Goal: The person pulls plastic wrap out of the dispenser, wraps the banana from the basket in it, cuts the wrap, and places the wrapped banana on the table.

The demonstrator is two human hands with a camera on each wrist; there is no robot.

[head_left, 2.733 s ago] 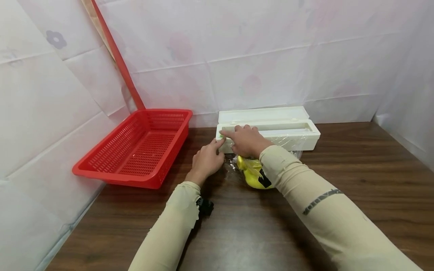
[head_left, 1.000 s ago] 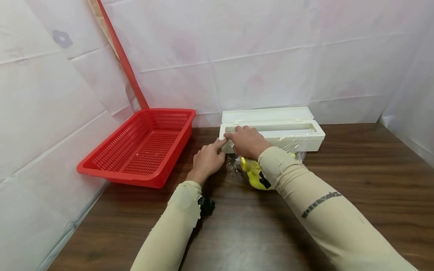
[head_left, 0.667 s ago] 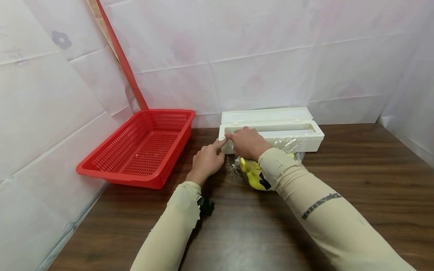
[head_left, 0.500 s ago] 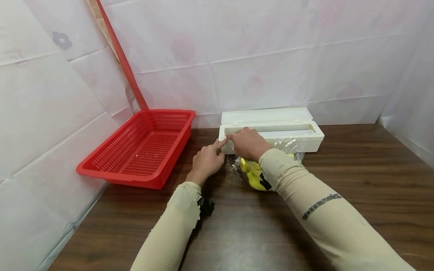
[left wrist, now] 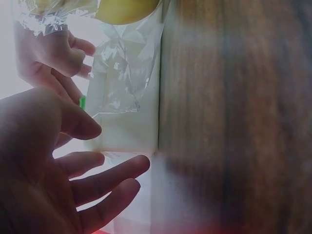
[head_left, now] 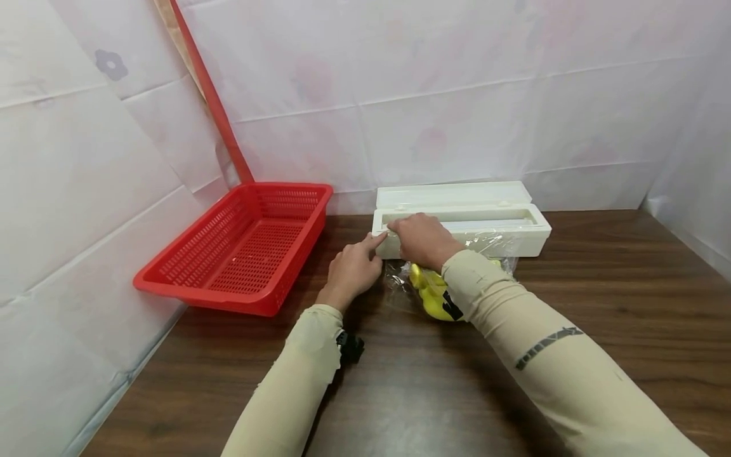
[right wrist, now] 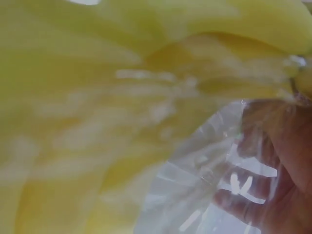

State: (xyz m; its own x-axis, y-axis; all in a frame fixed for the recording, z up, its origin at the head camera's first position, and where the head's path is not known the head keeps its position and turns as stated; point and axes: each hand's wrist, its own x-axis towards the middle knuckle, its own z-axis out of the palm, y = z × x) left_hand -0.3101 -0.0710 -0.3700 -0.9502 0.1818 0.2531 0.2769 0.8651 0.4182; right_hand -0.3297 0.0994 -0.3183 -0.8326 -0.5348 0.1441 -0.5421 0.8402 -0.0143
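A long white cling film box [head_left: 505,241] stands near the back wall with its lid [head_left: 457,193] raised. Clear film [head_left: 491,244] drapes over its front and round a bunch of yellow bananas [head_left: 433,298] with a black patch. My left hand [head_left: 351,270] touches the box's left front corner; its fingers [left wrist: 109,183] spread beyond the box end in the left wrist view. My right hand [head_left: 422,240] reaches over the bananas, its index fingertip at that end of the box, beside a small green piece [left wrist: 82,103]. Other right fingers bend loosely behind the film.
A red perforated basket [head_left: 265,289] stands on the dark wooden table [head_left: 400,393] at the left. Behind it a red strip [head_left: 214,95] leans against the cloth-covered wall. Light patterned sheets enclose the back and sides.
Compared with the oldest frame, the right index finger is more bent and the green piece is hidden in the head view. Otherwise the hands keep their place; the view shifts slightly.
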